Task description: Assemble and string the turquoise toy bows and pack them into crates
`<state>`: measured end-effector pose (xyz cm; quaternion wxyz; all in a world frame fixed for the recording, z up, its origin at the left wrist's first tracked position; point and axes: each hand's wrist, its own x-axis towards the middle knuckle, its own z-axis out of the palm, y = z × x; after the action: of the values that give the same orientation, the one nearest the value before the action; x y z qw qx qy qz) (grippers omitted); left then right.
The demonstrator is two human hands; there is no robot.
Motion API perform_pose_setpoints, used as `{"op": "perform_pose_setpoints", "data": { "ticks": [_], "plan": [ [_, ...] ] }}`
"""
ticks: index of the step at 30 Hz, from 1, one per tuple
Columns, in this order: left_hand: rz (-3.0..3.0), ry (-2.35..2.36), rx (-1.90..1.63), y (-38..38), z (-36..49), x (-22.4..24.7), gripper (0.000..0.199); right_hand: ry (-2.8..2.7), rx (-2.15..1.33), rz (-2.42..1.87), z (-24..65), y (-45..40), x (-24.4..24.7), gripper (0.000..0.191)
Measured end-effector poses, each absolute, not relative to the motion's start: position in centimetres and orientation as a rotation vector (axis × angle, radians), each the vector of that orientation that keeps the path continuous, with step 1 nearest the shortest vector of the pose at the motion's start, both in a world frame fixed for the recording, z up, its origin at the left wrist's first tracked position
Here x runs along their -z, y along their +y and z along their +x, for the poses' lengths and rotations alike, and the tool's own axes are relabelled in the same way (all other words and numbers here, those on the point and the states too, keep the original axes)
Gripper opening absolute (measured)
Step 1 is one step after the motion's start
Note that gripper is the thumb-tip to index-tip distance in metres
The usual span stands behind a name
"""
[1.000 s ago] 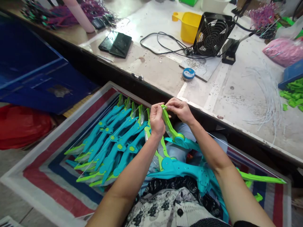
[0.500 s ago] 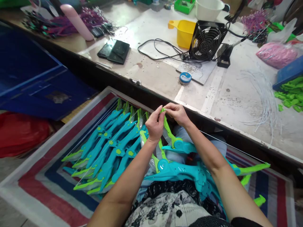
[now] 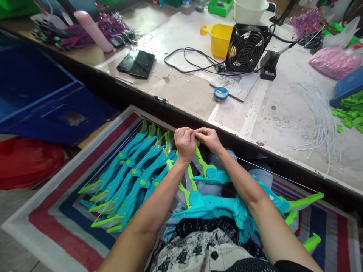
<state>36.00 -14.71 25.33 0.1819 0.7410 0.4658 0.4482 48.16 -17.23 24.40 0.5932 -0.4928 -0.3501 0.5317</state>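
Across my lap lies a turquoise toy bow (image 3: 218, 206) with green limbs. My left hand (image 3: 185, 143) is closed around the tip of a green bow limb (image 3: 200, 156), and its fingers hide that tip. Close beside it, my right hand (image 3: 209, 138) pinches with thumb and finger, touching or nearly touching the left fingertips. A thin white string (image 3: 279, 173) runs from the far right green tip (image 3: 314, 197) back behind my right forearm towards the pinch. The string's end is hidden in my fingers. More strung bows (image 3: 134, 172) lie in a row at left.
A striped cloth-covered tray (image 3: 56, 236) sits under the bows. The workbench edge (image 3: 176, 105) runs just beyond my hands. On the bench are a black fan (image 3: 248, 48), a blue-lidded tin (image 3: 221, 93), white cords (image 3: 319, 117) and a yellow scoop (image 3: 219, 39). A blue bin (image 3: 48, 109) stands left.
My left hand has turned and its fingers have curled over the green tip, which showed between both hands before. My right hand has shifted slightly left and down. The view has moved a little.
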Motion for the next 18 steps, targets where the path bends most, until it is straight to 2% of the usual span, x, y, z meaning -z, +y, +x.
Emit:
{"op": "perform_pose_setpoints", "data": {
  "ticks": [3, 8, 13, 18],
  "plan": [
    [2.012, 1.338, -1.248, -14.1, 36.2, -24.1, 0.019, -0.867, -1.036, -1.216, 47.9, -17.5, -23.7, 0.031],
    [1.638, 1.336, -1.228, -14.1, 36.4, -24.3, 0.010, -1.141, -0.808, -1.346, 47.2, -17.6, -23.8, 0.009],
    [1.376, 1.267, -1.174, -14.4, 36.7, -25.3, 0.006, -1.122, -0.735, -1.433, 46.5, -17.3, -23.9, 0.009],
    [1.243, 1.242, -1.170, -14.9, 36.6, -24.4, 0.009, -0.977, -0.775, -1.454, 45.8, -17.1, -23.0, 0.010]
  ]
}}
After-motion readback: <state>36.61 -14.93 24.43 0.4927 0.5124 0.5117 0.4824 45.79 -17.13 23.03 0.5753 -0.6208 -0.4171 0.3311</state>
